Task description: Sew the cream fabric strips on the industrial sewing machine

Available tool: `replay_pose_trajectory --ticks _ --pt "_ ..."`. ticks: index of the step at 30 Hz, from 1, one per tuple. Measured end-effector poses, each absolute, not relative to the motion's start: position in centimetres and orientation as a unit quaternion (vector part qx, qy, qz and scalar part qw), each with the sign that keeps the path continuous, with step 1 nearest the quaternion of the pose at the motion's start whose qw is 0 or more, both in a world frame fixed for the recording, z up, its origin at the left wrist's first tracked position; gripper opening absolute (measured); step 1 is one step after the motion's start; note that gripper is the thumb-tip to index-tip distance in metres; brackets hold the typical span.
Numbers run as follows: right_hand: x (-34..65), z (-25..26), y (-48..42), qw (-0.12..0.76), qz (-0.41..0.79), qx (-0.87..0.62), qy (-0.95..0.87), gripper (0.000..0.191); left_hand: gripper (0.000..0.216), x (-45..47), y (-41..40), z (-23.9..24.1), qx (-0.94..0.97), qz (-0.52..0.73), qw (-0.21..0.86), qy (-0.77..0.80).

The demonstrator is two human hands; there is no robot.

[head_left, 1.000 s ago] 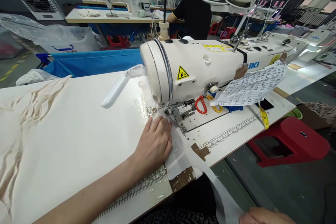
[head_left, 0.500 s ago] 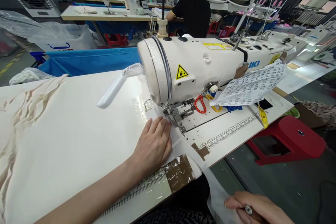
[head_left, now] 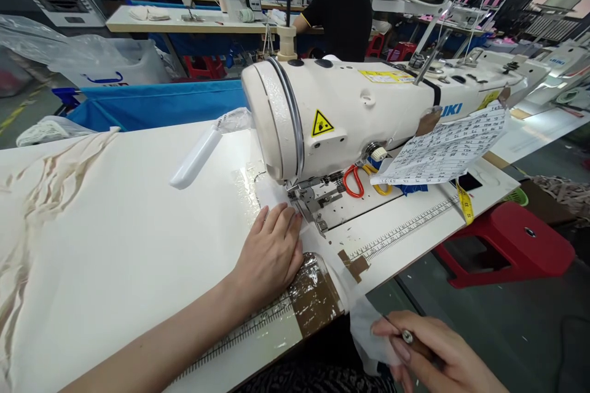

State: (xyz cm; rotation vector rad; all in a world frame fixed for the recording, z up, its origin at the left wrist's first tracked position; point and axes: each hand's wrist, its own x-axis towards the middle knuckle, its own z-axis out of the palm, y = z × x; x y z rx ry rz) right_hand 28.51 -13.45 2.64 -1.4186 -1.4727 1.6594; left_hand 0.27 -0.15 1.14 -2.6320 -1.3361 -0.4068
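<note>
My left hand lies flat on thin white fabric, its fingertips just in front of the needle area of the sewing machine. From there the fabric runs as a strip over the table's front edge. Beyond that edge, low on the right, my right hand is closed, its thumb and fingers on the hanging part of the strip. The same hand also grips a brown-handled tool with a round metal end; its far part is hidden in the palm.
Scissors with red and yellow handles lie behind the machine's foot. A written paper sheet hangs off the machine. Cream fabric strips and a white roll lie leftward. A red stool stands right. A person sits beyond.
My right hand has moved left and slightly up, carrying the fabric strip's hanging part with it. My left hand has stayed nearly in place by the needle area.
</note>
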Motion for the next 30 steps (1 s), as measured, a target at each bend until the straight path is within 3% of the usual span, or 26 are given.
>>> replay_pose_trajectory --ticks 12,21,30 --pt "25.9 2.4 -11.2 0.29 0.593 -0.492 -0.568 0.029 0.041 0.3 0.4 1.4 -0.878 -0.13 0.115 -0.447" --pt "20.7 1.0 -12.8 0.365 0.774 -0.45 -0.255 0.042 0.04 0.1 0.9 1.9 -0.872 -0.092 0.107 -0.469" --pt "21.1 0.2 -13.5 0.379 0.651 -0.513 -0.412 0.045 0.042 -0.3 0.6 1.3 -0.882 -0.125 0.096 -0.445"
